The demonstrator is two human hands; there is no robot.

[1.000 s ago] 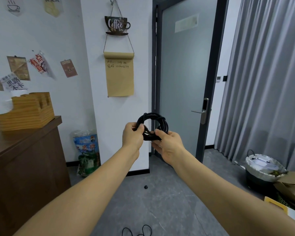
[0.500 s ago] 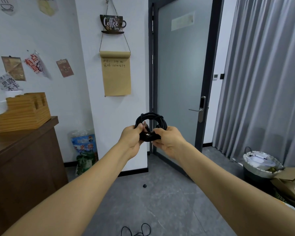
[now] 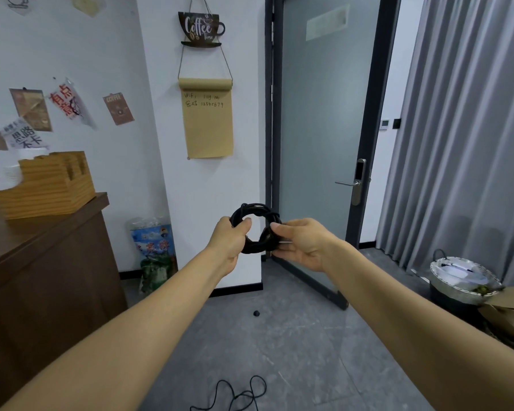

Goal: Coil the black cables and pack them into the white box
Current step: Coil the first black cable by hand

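Observation:
A coiled black cable (image 3: 257, 211) is held up in front of me at chest height, wound into a small ring. My left hand (image 3: 230, 238) grips the ring's left side, thumb through the hole. My right hand (image 3: 301, 243) pinches the right side, thumb on top and fingers under it. A second black cable (image 3: 238, 394) lies loose on the grey floor at the bottom edge. No white box is in view.
A brown wooden counter (image 3: 42, 247) with a slatted wooden holder (image 3: 46, 185) stands at left. A grey glass door (image 3: 318, 129) is ahead and grey curtains hang at right. A lined bin (image 3: 460, 280) and a cardboard box (image 3: 511, 315) sit at the right floor edge.
My hands have moved slightly apart on the coil, exposing the ring's hole. The view has shifted a little to the right and down.

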